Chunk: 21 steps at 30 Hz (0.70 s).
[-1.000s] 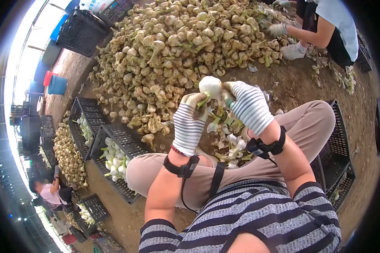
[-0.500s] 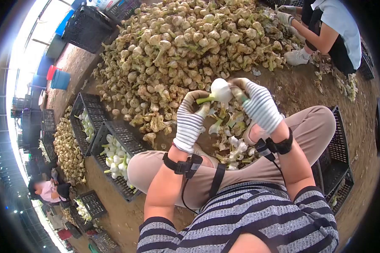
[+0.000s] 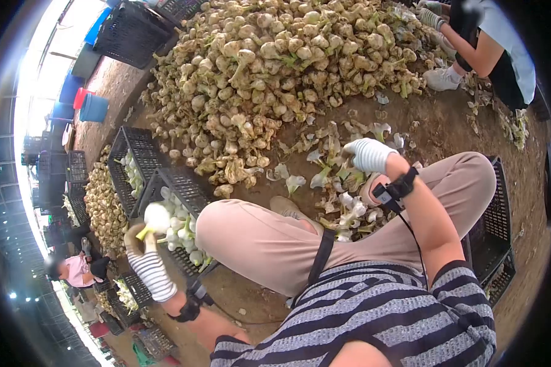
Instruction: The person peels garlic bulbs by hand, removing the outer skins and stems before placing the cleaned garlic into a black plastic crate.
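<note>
My left hand point(image 3: 146, 255), in a striped glove with soiled fingertips, pinches a white peeled garlic bulb point(image 3: 157, 218) by its short green stem. It is out to the left, at the side of a black crate point(image 3: 187, 183) that contains peeled garlic bulbs point(image 3: 181, 231). My right hand point(image 3: 368, 155), also gloved, hovers above the loose garlic skins point(image 3: 330, 174) in front of my shins. Its fingers are curled downward, and anything inside them is hidden from view.
A big heap of unpeeled garlic point(image 3: 269, 67) fills the ground ahead. Another crate of peeled bulbs point(image 3: 125, 165) adjoins the first. A black crate point(image 3: 490, 235) stands by my right knee. One co-worker point(image 3: 480, 49) crouches at upper right; another person point(image 3: 79, 272) sits far left.
My left hand has carried the garlic bulb from in front of me leftward to the crate. The right hand has let go of the bulb and moved slightly lower.
</note>
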Available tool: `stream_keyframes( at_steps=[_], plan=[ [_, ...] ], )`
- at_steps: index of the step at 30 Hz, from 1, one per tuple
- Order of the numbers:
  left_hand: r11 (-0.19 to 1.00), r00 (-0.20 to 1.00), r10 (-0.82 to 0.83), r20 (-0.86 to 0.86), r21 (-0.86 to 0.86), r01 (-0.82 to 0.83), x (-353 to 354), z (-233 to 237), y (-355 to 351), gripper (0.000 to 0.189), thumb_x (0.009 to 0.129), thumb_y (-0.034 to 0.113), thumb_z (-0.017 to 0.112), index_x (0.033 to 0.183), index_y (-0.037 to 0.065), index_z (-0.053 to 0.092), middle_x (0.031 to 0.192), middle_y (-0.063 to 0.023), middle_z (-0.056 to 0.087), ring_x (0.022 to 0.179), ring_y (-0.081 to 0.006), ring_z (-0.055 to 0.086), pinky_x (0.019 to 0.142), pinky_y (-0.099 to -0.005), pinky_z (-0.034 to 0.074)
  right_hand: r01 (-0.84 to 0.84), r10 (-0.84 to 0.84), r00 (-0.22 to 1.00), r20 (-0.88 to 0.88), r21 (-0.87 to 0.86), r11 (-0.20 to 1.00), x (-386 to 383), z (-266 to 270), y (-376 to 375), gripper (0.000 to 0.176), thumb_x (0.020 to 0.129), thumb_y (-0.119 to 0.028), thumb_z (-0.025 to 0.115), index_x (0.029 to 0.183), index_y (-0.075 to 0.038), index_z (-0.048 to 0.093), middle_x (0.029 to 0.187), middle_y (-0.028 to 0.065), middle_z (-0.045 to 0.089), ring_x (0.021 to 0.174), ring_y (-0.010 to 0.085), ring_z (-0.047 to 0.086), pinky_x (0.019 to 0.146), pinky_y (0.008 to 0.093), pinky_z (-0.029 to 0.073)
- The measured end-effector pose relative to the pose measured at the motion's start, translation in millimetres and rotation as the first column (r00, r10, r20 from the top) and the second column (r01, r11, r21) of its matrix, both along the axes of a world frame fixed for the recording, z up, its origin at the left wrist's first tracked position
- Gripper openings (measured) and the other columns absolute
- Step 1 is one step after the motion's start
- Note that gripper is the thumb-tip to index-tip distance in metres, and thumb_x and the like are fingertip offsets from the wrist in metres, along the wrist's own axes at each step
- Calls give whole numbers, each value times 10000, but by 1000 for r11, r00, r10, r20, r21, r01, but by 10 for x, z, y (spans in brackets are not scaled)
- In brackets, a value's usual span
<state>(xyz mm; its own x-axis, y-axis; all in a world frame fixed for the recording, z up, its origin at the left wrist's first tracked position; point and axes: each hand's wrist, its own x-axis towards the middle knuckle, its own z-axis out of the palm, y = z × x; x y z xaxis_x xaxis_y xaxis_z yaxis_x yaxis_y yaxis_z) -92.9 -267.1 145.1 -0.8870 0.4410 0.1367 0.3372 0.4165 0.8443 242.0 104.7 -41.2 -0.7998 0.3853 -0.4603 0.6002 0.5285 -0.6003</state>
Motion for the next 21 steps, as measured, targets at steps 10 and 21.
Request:
stream_keyframes(
  at_steps=[10, 21],
  plan=[
    [900, 918, -390, 71, 237, 365, 598, 161, 1814, 372, 911, 143, 630, 1258, 28, 558, 1163, -126, 630, 1113, -213, 587, 989, -336, 456, 295, -331, 928, 171, 203, 933, -460, -1547, -109, 554, 817, -237, 573, 1317, -22, 466, 1317, 271, 478, 1187, 428, 485, 999, 463, 416],
    [920, 749, -383, 540, 151, 362, 770, -747, 2463, 216, 945, 122, 595, 1137, 25, 605, 1068, -59, 670, 894, -89, 622, 743, -205, 479, 725, -788, 600, -142, -320, 610, -1376, -1689, 1217, 529, 859, -232, 627, 1291, 37, 483, 1150, 195, 630, 1041, 313, 597, 872, 362, 466]
  ],
)
